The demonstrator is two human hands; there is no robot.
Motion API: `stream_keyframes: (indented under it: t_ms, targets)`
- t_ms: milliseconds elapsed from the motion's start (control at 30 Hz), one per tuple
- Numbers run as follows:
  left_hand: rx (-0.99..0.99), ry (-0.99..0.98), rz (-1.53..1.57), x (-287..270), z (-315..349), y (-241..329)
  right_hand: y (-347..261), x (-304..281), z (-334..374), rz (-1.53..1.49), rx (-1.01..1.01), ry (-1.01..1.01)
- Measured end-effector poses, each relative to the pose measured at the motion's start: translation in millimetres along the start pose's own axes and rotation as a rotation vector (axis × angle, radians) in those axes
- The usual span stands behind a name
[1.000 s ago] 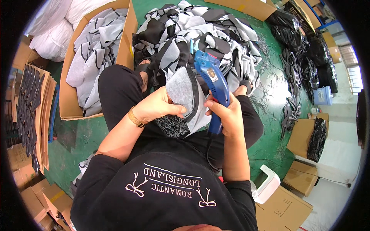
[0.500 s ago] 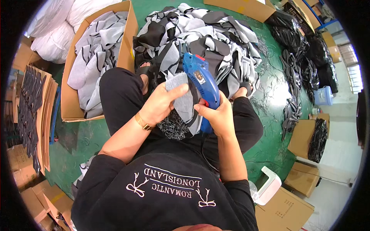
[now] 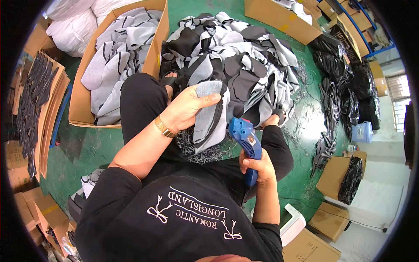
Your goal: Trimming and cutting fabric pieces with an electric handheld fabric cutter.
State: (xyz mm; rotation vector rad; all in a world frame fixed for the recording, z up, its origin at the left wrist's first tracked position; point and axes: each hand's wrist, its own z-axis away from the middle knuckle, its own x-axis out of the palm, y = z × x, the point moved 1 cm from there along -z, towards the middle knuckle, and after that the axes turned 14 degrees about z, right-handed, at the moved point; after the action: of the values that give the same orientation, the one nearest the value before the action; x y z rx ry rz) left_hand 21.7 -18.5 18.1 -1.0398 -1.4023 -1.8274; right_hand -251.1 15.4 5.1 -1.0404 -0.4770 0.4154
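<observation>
My left hand (image 3: 185, 110) grips a light grey fabric piece (image 3: 208, 124) edged with a black strip, thumb lying on top and fingers beneath. My right hand (image 3: 261, 168) is wrapped round the handle of a blue handheld electric cutter (image 3: 245, 139), whose head points away from me. A gap separates the cutter from the fabric piece on its left. Cut threads and thin scraps (image 3: 205, 153) lie below the fabric, between my legs. Just beyond my hands rises a large heap of grey, white and black fabric pieces (image 3: 246, 76).
A cardboard box (image 3: 152, 65) of similar grey pieces stands at the left, beside white sacks (image 3: 72, 32). Black plastic bags (image 3: 334, 56) and dark scraps (image 3: 325, 146) line the right. A white stool (image 3: 293, 225) is near my right elbow. Threads litter the green floor (image 3: 305, 113).
My right hand has drawn the cutter back, down and to the right, away from the fabric. The fabric piece in my left hand now shows more fully.
</observation>
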Motion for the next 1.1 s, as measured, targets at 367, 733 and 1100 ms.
stream_keyframes:
  t_ms: [367, 733, 1100]
  targets:
    - [-0.050, -0.050, -0.003, 3, -1, -8, 4, 0, 1, 0.004, 0.055, -0.059]
    - [0.040, -0.045, -0.143, 10, 7, -8, 3, 16, -8, -0.201, 0.031, -0.077]
    - [-0.029, 0.084, 0.076, 8, 6, -6, 4, 11, -6, -0.258, -0.022, -0.028]
